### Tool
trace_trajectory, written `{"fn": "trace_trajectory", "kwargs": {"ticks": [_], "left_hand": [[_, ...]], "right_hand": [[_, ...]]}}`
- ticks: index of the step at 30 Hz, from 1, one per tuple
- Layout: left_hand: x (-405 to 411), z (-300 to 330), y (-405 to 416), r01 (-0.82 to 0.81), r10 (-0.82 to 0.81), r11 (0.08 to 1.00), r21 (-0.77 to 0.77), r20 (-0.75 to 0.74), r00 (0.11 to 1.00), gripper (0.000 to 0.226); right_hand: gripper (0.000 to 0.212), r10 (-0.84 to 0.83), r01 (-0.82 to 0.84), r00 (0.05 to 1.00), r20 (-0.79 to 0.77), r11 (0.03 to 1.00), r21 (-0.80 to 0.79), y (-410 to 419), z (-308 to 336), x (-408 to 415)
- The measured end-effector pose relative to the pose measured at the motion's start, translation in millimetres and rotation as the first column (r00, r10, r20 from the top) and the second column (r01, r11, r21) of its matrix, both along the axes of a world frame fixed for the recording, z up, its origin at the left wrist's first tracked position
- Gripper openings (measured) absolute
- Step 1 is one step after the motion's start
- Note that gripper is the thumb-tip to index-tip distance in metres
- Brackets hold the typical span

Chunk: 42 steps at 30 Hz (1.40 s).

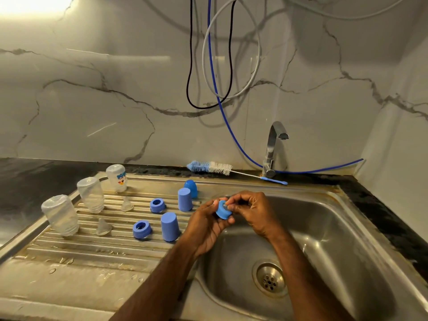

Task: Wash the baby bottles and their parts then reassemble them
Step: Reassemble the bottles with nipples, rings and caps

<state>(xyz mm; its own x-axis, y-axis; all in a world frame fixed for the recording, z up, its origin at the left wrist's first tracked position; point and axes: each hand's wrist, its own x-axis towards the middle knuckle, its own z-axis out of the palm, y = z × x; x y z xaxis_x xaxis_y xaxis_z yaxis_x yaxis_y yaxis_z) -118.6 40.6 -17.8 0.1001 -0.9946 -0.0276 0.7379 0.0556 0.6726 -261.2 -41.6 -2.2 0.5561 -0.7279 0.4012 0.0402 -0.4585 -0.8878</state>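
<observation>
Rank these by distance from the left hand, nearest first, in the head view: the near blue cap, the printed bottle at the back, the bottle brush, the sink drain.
From the left hand:
1. Near blue cap, just to its left on the drainboard.
2. Sink drain, down to the right in the basin.
3. Bottle brush, on the back ledge; close to the drain's rank.
4. Printed bottle, back left.

Surface: ribbed steel drainboard [69, 249], wet in patches, left of the sink basin; dark stone counter [25, 181] around it
Bottles: three clear bottles [60, 215] [90, 195] [117, 177] standing upside down in a diagonal row along the left edge
Nipples: two clear nipples [103, 227] [127, 204] on the ribs, just right of the bottles
Collars: two blue rings [142, 229] [157, 205], openings up
Caps: three blue caps [170, 227] [184, 199] [191, 188], standing
Brush: bottle brush [209, 167] lying along the back rim
</observation>
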Motion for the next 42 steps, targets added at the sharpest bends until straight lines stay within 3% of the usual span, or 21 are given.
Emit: {"fn": "trace_trajectory", "kwargs": {"ticks": [2,6,11,13,16,18,23,29,34,38,42], "left_hand": [[0,-1,0,0.018,-0.019,1.000,0.025,0.047,0.999,0.041],[-5,-6,0,-0.021,0.024,1.000,-0.014,0.316,0.948,0.043],[-7,-12,1,-0.119,0.209,0.976,-0.184,0.609,0.765,0.044],[-6,-9,1,-0.129,0.212,0.975,-0.181,0.589,0.780,0.036],[-2,-8,-1,-0.082,0.112,0.992,-0.095,0.388,0.915,0.031],[-1,-9,-1,-0.070,0.082,0.996,-0.049,0.307,0.948,0.031],[0,-10,1,-0.081,0.140,0.986,-0.143,0.468,0.873,0.040],[-4,-1,1,-0.065,0.074,0.997,-0.047,0.218,0.973,0.039],[-6,5,3,-0.026,0.026,1.000,0.001,0.066,0.998,0.045],[-4,1,2,-0.002,0.002,1.000,0.014,0.038,0.999,0.044],[-2,-7,-3,-0.060,0.059,0.998,0.002,0.122,0.991,0.033]], "right_hand": [[0.015,-0.004,0.003,1.000,0.028,1.000,0.030,0,-3,1],[0.015,-0.108,0.098,0.993,0.057,0.984,0.151,-2,-9,3],[0.014,-0.162,0.154,0.985,0.055,0.980,0.128,-5,-5,-1],[0.014,-0.137,0.130,0.990,0.040,0.982,0.139,-5,-4,-4],[0.022,-0.040,0.041,0.999,-0.014,0.992,0.122,-4,-2,-9],[0.030,-0.010,0.013,0.999,-0.037,0.995,0.100,-3,-2,-9],[0.025,-0.023,0.025,0.998,-0.058,0.999,0.036,-1,-1,-7],[0.014,-0.088,0.089,0.996,-0.032,0.996,0.027,-1,-3,-2],[0.013,-0.046,0.040,0.996,0.075,0.995,0.088,0,-3,-5],[0.016,-0.018,0.003,0.993,0.120,0.992,0.128,1,-5,-8],[0.032,0.054,-0.061,0.997,0.057,0.991,0.122,2,-5,-8]]}}
